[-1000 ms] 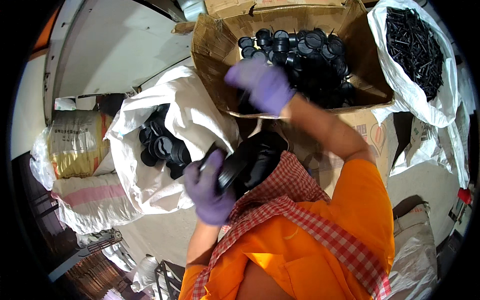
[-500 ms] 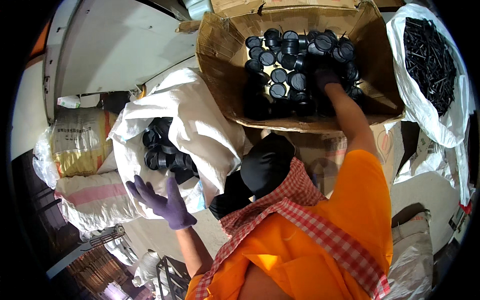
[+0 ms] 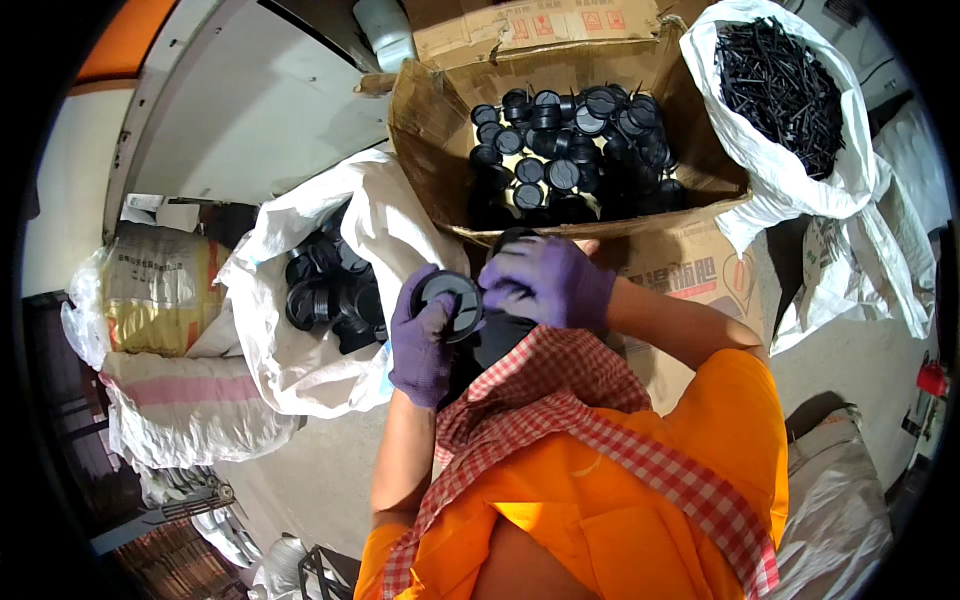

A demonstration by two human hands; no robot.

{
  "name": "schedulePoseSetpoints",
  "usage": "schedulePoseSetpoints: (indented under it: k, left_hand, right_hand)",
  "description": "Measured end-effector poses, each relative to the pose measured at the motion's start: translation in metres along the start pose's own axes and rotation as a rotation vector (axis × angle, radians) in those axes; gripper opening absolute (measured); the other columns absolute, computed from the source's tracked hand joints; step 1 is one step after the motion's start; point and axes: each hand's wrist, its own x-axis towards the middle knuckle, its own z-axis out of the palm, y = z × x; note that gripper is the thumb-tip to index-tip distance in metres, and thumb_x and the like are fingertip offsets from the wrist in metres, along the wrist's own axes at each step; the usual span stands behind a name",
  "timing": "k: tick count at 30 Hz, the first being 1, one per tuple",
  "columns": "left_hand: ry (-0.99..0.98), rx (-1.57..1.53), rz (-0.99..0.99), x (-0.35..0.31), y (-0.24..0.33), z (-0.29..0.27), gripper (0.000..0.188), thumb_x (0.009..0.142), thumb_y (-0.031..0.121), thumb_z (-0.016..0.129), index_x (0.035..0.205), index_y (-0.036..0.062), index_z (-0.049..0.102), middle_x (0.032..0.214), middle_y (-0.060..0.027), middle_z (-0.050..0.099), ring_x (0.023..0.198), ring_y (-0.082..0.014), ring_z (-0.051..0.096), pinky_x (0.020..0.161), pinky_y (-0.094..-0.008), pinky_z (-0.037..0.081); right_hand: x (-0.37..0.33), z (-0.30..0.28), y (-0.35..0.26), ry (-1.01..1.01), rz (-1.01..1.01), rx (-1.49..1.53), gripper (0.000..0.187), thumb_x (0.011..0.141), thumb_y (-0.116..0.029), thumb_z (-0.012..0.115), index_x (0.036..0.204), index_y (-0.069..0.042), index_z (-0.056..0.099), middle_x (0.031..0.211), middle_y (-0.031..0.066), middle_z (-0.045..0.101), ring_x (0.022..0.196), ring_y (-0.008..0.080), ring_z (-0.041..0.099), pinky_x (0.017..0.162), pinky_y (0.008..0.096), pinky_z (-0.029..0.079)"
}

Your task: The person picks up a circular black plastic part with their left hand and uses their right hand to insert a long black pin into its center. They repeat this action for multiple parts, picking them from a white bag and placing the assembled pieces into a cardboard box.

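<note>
My left hand, in a purple glove, is closed around a round black plastic cap with a raised bar across its face; the thumb lies over it. My right hand, gloved alike, is right beside the cap with its fingers curled. A dark shape shows at its far side, and what these fingers hold, if anything, is hidden. Beyond the hands, a cardboard box contains many similar black caps. More black round pieces lie inside an open white sack to the left.
At the far right stands a white sack of thin black plastic sticks. Filled sacks are stacked at the left. Another sack sits at the lower right. A white panel rises behind the left sack.
My right hand has come out of the box toward me. My left hand, spread beside the left sack before, has moved right and now holds a black cap. The view has shifted slightly.
</note>
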Motion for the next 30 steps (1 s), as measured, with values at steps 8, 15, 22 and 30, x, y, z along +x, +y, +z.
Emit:
schedulePoseSetpoints:
  k: [8,15,22,30]
  left_hand:
    - [0.245,0.160,0.308,-0.044,0.002,-0.004,0.047,0.084,0.003,0.054,0.128,-0.0052,0.041,0.111,-0.0145,0.058,0.099,-0.0198,0.058,0.090,-0.0318,0.047]
    - [0.167,1.166,0.999,-0.055,0.021,-0.039,0.056,0.075,0.000,0.056,0.131,-0.0025,0.045,0.099,-0.0180,0.065,0.087,-0.0273,0.066,0.079,-0.0328,0.050]
    - [0.078,0.919,0.972,-0.048,0.011,-0.024,0.026,0.079,0.014,0.067,0.103,0.0066,0.059,0.080,-0.0024,0.056,0.067,-0.0157,0.054,0.063,-0.0261,0.046]
    - [0.124,0.538,0.430,-0.027,-0.007,0.000,0.050,0.076,-0.004,0.058,0.125,-0.0026,0.050,0.120,-0.0106,0.056,0.106,-0.0230,0.055,0.094,-0.0334,0.043]
  right_hand:
    - [0.011,0.038,-0.045,-0.252,0.417,0.039,0.045,0.077,-0.017,0.064,0.120,-0.028,0.055,0.096,0.0087,0.064,0.091,0.0318,0.061,0.080,0.0404,0.051]
    - [0.020,0.035,-0.057,-0.047,0.605,0.379,0.037,0.076,-0.025,0.070,0.105,-0.004,0.057,0.083,0.0141,0.065,0.073,0.0260,0.065,0.068,0.0352,0.051]
    - [0.024,0.012,-0.028,-1.015,0.435,1.532,0.028,0.070,-0.010,0.075,0.093,0.000,0.065,0.074,0.0089,0.066,0.064,0.0148,0.061,0.058,0.0253,0.048]
    - [0.044,0.054,0.013,-0.008,0.420,1.388,0.008,0.082,-0.005,0.061,0.090,-0.004,0.060,0.089,0.0049,0.063,0.081,0.0138,0.061,0.072,0.0309,0.049]
